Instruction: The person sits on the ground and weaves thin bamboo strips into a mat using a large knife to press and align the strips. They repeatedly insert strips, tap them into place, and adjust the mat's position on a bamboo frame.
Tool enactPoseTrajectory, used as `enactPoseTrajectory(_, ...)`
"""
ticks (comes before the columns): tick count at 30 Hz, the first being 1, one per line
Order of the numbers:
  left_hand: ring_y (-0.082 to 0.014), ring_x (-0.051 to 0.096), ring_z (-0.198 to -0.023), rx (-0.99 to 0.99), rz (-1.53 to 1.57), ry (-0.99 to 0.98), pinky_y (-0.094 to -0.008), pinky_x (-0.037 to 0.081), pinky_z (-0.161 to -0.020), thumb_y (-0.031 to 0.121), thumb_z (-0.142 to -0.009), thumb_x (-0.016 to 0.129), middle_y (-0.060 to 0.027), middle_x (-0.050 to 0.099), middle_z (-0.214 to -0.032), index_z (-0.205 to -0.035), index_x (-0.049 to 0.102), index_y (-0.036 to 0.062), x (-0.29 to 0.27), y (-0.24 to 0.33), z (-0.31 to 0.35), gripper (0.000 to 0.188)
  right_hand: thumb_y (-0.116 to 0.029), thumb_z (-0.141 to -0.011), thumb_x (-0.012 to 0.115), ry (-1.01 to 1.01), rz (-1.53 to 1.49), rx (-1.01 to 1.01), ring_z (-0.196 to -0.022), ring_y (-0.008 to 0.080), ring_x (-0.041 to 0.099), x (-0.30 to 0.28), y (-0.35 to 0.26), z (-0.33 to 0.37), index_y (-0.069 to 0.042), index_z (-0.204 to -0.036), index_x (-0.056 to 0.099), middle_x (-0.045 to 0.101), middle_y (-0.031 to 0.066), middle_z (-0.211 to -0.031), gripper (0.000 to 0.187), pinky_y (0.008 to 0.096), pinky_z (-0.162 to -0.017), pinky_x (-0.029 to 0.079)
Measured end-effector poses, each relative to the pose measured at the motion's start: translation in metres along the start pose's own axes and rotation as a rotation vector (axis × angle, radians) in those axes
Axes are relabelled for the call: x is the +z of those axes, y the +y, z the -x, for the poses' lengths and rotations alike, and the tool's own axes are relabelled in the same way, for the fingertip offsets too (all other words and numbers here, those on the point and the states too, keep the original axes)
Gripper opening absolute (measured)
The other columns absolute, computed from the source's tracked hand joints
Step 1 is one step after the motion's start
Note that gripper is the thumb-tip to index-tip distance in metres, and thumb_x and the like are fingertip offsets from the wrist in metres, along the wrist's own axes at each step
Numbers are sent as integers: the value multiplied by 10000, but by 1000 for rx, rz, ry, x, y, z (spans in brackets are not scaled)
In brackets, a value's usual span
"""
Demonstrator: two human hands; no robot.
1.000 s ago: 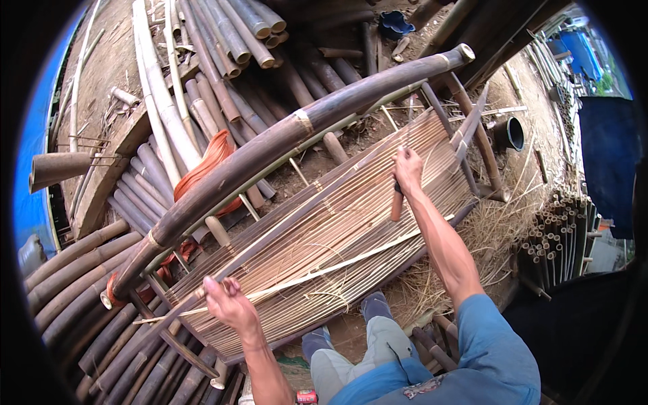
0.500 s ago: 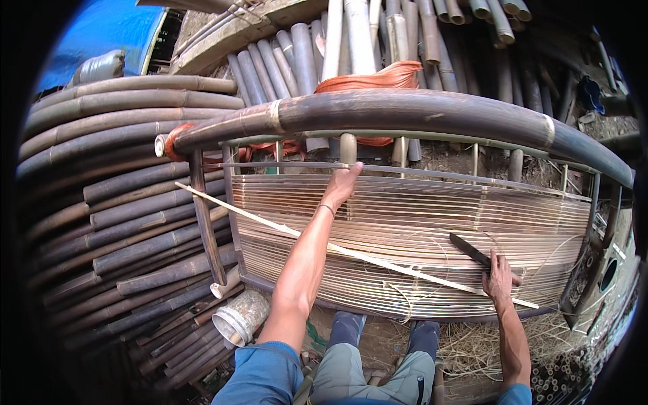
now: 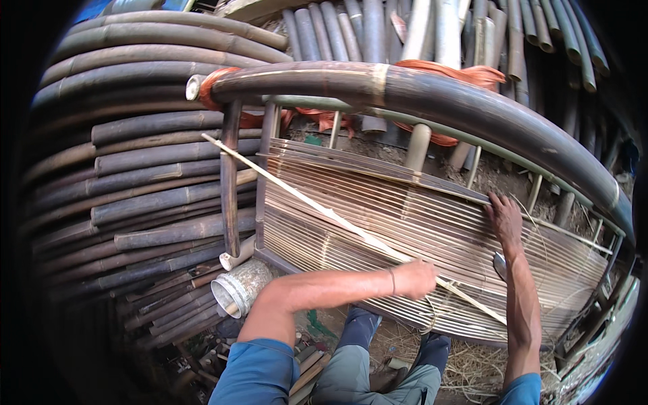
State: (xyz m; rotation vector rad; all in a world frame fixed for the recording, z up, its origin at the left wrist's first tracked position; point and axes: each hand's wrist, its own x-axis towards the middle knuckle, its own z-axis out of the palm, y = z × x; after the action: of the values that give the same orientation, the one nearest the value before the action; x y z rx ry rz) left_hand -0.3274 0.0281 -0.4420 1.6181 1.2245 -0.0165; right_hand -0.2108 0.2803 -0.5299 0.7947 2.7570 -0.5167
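A bamboo bench seat (image 3: 317, 229) of many thin slats spreads in front of me. A long pale bamboo strip (image 3: 290, 183) lies slantwise across it. My left hand (image 3: 415, 278) is closed in a fist over the nearer slats, beside the pale strip; what it holds, if anything, is hidden. At the far edge of the seat, my right hand (image 3: 503, 214) has its fingers curled on a dark bamboo slat (image 3: 378, 170). A metal blade (image 3: 499, 264) shows beside my right forearm, which hides the rest of that tool. A loop of thin binding strip (image 3: 430, 314) sits near my left hand.
A thick dark bamboo rail (image 3: 466, 101) with orange ties (image 3: 466, 73) runs along the bench's far side. Stacked bamboo poles (image 3: 162, 162) fill the left, with more poles behind. A whitish bucket (image 3: 243, 287) stands by the near left corner. Shavings (image 3: 466, 364) litter the ground.
My left hand has left the far edge and come nearer and to the right. My right hand has moved away from the knife to the far slat. The view has shifted.
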Motion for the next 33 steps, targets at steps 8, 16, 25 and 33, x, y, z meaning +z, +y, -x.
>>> enactPoseTrajectory(8,-427,251,-1388,-1083,-375,1213,-567,194,-1133,504,-970,385,-291,287,-1472,-1439,332,21,-86,-173,57,675,-213,-819,700,125,-153,46,-866,315,595,-32,4,-12,-71,-1000,658,639,101,-923,234,398,-774,471)
enactPoseTrajectory(16,-463,90,-1427,-1086,-9,1099,-524,80,-1163,597,-952,339,-324,149,-1513,-1463,270,-17,-68,-221,82,802,-212,-758,718,138,-263,176,-702,303,563,-65,1,16,-22,-876,620,566,123,-717,244,401,-663,437)
enactPoseTrajectory(25,-469,75,-1427,-1080,68,984,-507,98,-1167,607,-948,342,-335,130,-1512,-1476,249,-1,-58,-221,84,811,-209,-754,699,91,-264,196,-770,314,584,-55,3,25,-21,-918,619,598,136,-795,262,399,-752,454)
enactPoseTrajectory(33,-423,-51,-1445,-1122,77,653,-492,43,-1175,666,-927,320,-284,13,-1552,-1521,211,161,-50,-246,95,787,-346,-903,580,20,-58,163,-1388,337,291,-21,7,15,-85,-1455,336,331,155,-1497,657,487,-1124,245)
